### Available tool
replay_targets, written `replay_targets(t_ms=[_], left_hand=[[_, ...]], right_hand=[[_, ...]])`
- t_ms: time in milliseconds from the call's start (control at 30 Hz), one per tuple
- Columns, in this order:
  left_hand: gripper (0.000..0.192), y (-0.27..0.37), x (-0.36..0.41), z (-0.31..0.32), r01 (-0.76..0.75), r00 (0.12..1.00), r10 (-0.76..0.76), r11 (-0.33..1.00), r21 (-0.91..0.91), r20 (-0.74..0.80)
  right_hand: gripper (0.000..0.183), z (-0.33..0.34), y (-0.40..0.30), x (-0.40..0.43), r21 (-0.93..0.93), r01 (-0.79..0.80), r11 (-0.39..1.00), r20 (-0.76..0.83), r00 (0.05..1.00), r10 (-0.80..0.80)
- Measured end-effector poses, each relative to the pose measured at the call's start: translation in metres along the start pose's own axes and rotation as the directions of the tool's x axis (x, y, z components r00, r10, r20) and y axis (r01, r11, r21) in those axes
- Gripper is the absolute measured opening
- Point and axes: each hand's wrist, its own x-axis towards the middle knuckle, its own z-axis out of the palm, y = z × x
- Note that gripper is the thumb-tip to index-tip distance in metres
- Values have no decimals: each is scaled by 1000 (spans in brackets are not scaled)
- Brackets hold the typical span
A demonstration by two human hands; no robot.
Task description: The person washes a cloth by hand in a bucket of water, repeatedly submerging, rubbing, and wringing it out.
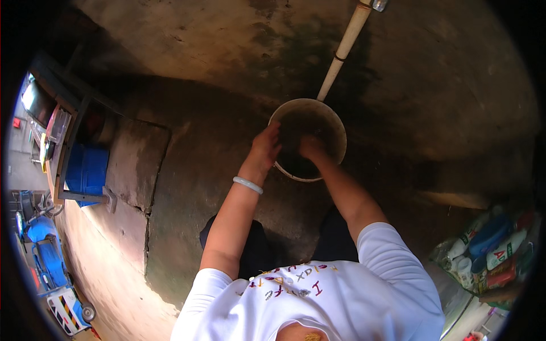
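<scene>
A round, pale-rimmed bucket stands on the dark floor in front of me, at the foot of a pipe. Its inside is deep in shadow, so its contents cannot be made out. My left hand is at the bucket's left rim, fingers bent; whether it grips the rim is unclear. A pale bangle circles the left wrist. Reaching over the near right rim, my right hand is down inside the bucket. Shadow and blur hide its fingers and anything they may hold.
A pale pipe runs along the stained wall. To the left are a frame table, a blue bin and a blue three-wheeled vehicle. Several plastic bottles fill a bag at right. A crack crosses the floor.
</scene>
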Motion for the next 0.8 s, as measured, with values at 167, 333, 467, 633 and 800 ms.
replay_targets(t_ms=[167,333,467,633,800], left_hand=[[49,-14,19,17,5,1000,-4,999,-33,25],[52,-11,11,34,-23,993,52,967,-255,107],[52,-11,7,40,-188,975,208,957,-222,73],[30,-11,7,41,-290,951,273,951,110,148],[21,-3,8,36,-370,926,362,926,72,105]], right_hand=[[43,-60,-10,-17,689,271,673,-231,961,-151],[41,-142,-42,-88,951,264,161,-164,871,-463],[45,-163,-35,-98,963,257,-81,-268,890,-368],[50,-136,-4,-63,911,336,-239,-367,925,-99],[43,-128,10,-47,904,417,-91,-424,903,-75]])
